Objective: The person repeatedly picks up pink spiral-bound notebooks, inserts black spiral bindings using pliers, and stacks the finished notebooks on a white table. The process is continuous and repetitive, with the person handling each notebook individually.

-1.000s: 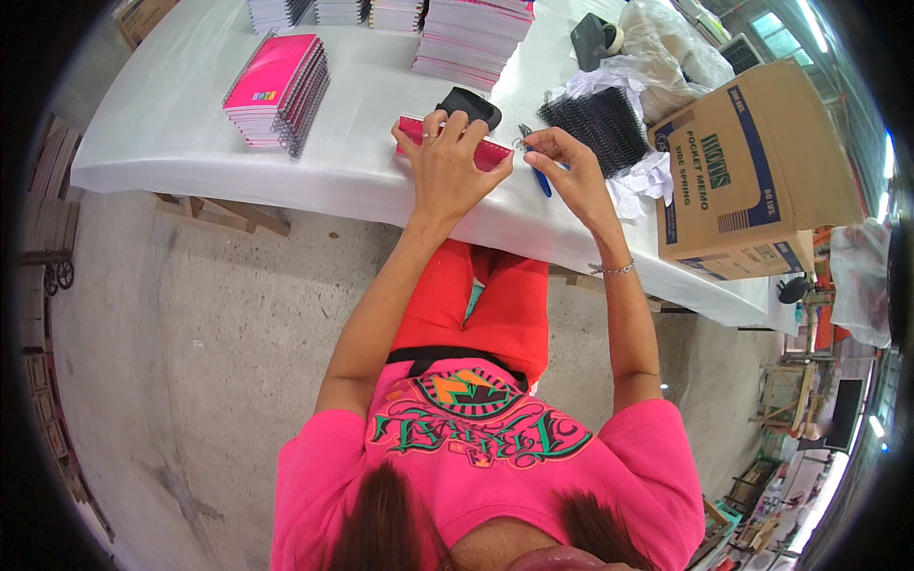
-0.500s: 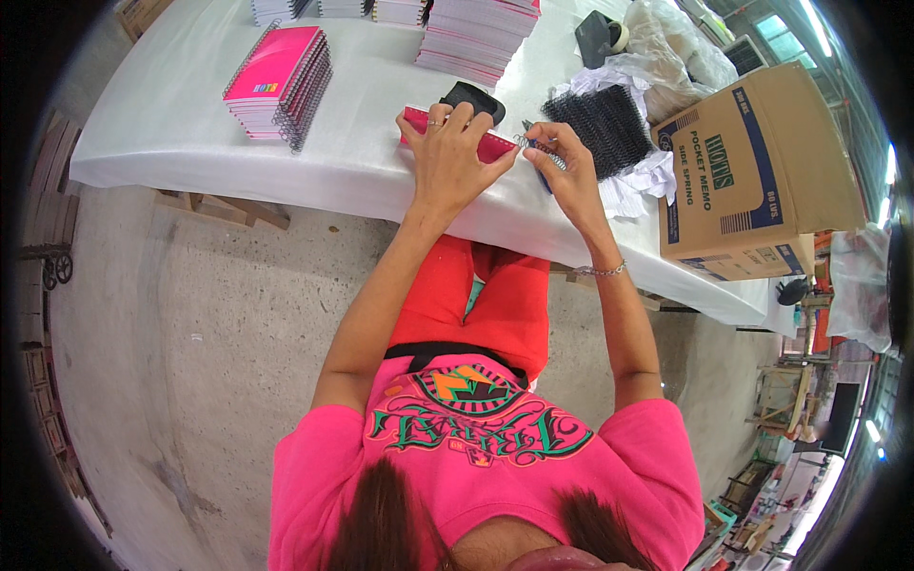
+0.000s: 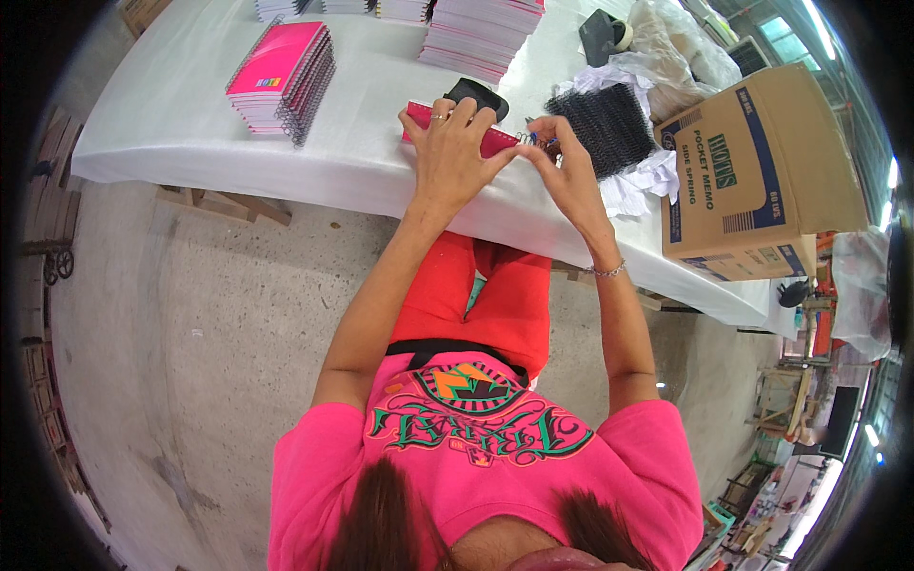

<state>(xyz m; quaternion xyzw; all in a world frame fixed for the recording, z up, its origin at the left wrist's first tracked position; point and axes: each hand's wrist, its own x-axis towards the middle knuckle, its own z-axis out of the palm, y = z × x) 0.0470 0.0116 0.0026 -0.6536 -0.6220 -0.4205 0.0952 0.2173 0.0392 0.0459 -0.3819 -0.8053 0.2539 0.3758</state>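
A white-covered table (image 3: 362, 81) is spread across the upper view here, with a bare concrete floor (image 3: 238, 371) seen below and a window (image 3: 783, 43) caught at the far right. At the left, a stack of pink spiral notebooks (image 3: 276, 67) is set down; farther back, a taller stack of bound pads (image 3: 481, 36) is cut by the upper edge. Over to the right, a pile of black wire coils (image 3: 605, 128) is bedded on crumpled white paper (image 3: 624, 195), flanked by an open cardboard box (image 3: 738, 181), with a clear plastic bag (image 3: 676, 43) and a black tape dispenser (image 3: 600, 38) placed behind. And compared with a second ago, the blue handle that was seen hanging below the right fingers is now mostly hidden, and the right thumb is brought in closer to the left one; the stacks are left as they were. Now the hands: a red notebook (image 3: 497, 143) is held near the table's front edge, just before a black pouch-like object (image 3: 479, 97), gripped from above by the left hand (image 3: 449, 157), fingers bent over it and thumb pressed along its near side. The right hand (image 3: 568, 167) is half curled at the notebook's right end, thumb and forefinger slightly parted around the tip of a wire coil (image 3: 523, 139). A blue-handled tool (image 3: 535, 140) is glimpsed by those fingers; whether it or the coil is gripped cannot be told.
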